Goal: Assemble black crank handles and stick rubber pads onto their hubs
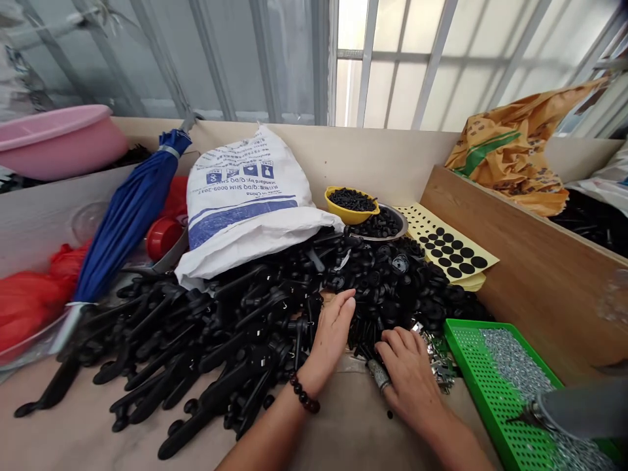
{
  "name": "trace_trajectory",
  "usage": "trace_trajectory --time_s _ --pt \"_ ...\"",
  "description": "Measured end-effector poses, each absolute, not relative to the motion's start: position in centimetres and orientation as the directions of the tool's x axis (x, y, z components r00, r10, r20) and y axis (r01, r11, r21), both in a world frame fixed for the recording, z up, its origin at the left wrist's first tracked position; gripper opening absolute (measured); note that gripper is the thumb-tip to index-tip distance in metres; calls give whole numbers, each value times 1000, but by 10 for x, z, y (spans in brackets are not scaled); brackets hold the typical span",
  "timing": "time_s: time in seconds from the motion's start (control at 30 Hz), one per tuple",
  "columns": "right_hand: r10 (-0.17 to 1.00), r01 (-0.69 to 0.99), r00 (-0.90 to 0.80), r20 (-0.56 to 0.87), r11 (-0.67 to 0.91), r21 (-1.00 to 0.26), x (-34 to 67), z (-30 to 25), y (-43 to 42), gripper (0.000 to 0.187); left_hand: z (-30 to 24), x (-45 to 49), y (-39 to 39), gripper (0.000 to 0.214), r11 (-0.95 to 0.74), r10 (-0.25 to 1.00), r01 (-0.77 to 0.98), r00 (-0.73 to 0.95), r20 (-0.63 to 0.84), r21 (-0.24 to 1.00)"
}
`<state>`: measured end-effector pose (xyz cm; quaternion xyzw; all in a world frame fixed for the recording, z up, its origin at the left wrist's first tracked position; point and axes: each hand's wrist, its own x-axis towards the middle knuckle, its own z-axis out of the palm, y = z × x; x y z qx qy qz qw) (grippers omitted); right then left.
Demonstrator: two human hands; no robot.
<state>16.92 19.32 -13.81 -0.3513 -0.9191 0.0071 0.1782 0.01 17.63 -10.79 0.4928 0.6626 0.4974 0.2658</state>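
My left hand (pixel 334 327), wearing a dark bead bracelet (pixel 304 394), is held over the near edge of the heap of black plastic parts (pixel 387 278). Its visible fingers are stretched forward, and no held object shows. My right hand (pixel 411 371) bends its fingers down at small black pins (pixel 362 343); whatever lies under the fingertips is hidden. Along its thumb side is a grey patterned tube-like piece (pixel 377 374), perhaps a wrap on the thumb. Small metal clips (pixel 441 360) lie just right of that hand. Long black handle-like assemblies (pixel 220 392) spread to the left.
A green tray (pixel 483 373) of small metal pieces stands at right, with a grey power-tool-like cylinder (pixel 583 407) over it. Behind are a yellow bowl (pixel 350 212), a metal bowl (pixel 403 226), sticker sheets (pixel 483 252) and a white sack (pixel 250 190). A blue umbrella (pixel 132 209) leans left.
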Motion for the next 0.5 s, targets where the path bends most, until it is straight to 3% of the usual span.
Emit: trace_trajectory --time_s 0.2,0.5 --pt "664 674 -686 296 734 -85 151 -137 194 25 -102 -2 204 30 49 937 621 -300 179 783" --pt "784 746 -565 259 619 -245 161 -133 196 21 -92 8 253 29 98 970 912 -177 169 398"
